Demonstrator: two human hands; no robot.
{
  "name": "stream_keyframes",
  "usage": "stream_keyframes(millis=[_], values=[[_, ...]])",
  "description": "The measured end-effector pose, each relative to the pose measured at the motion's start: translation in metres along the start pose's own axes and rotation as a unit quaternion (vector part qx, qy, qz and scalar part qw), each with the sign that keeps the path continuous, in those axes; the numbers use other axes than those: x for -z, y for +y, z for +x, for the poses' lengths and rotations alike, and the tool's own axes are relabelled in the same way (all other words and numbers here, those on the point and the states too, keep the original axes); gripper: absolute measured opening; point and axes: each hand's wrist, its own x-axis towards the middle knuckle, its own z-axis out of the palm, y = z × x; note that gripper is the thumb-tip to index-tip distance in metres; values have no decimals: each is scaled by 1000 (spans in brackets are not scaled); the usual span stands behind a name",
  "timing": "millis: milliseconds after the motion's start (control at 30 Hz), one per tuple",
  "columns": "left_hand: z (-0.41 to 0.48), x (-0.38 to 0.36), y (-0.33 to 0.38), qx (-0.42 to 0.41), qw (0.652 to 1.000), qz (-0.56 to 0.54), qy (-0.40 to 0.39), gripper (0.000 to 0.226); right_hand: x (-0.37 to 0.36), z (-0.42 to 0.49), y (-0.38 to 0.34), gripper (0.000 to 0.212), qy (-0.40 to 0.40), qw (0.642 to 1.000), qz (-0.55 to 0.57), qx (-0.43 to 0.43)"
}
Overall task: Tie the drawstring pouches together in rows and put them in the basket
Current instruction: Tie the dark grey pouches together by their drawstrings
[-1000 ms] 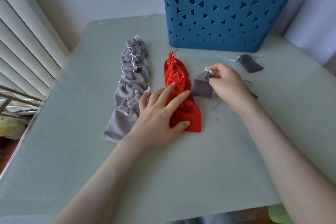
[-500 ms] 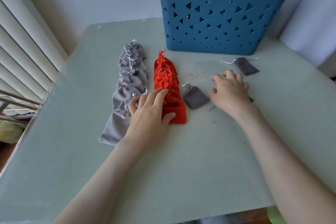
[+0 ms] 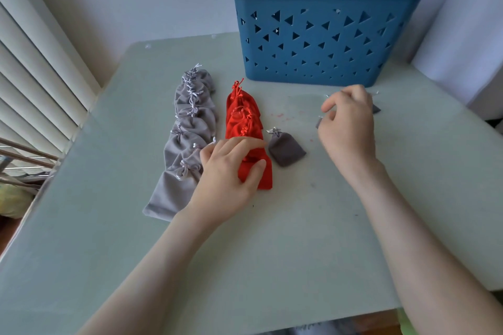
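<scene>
A row of tied light grey pouches lies on the table, with a row of tied red pouches just to its right. My left hand grips the near end of the red row, fingers curled over it and thumb on the fabric. Right beside that row sits a single dark grey pouch. My right hand hovers farther right with its fingers curled. A corner of a dark grey pouch shows at its thumb side. Another dark grey pouch peeks out behind it. At the back stands the blue basket.
White window blinds run along the left edge of the table. A wall stands behind the basket and a white panel at the right. The near half of the table is bare.
My right hand let go of the single dark grey pouch beside the red row and moved right and away toward the other dark pouches. My left hand's fingers curled onto the red row.
</scene>
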Motion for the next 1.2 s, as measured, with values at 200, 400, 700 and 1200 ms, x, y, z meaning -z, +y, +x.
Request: stream_keyframes(millis=[200, 400, 700, 1200], values=[[-3, 2, 4, 12, 996, -63, -56, 48, 6, -2, -17, 32, -4, 968, 251, -31], [1, 4, 9, 40, 994, -96, -45, 55, 4, -5, -26, 24, -180, 856, 456, -163], [3, 8, 11, 98, 982, -160, 5, 2, 1, -13, -31, 22, -340, 773, 526, -105], [1, 12, 9, 155, 949, -275, 1, 12, -3, 3, 0, 34, -98, 981, 84, -145]])
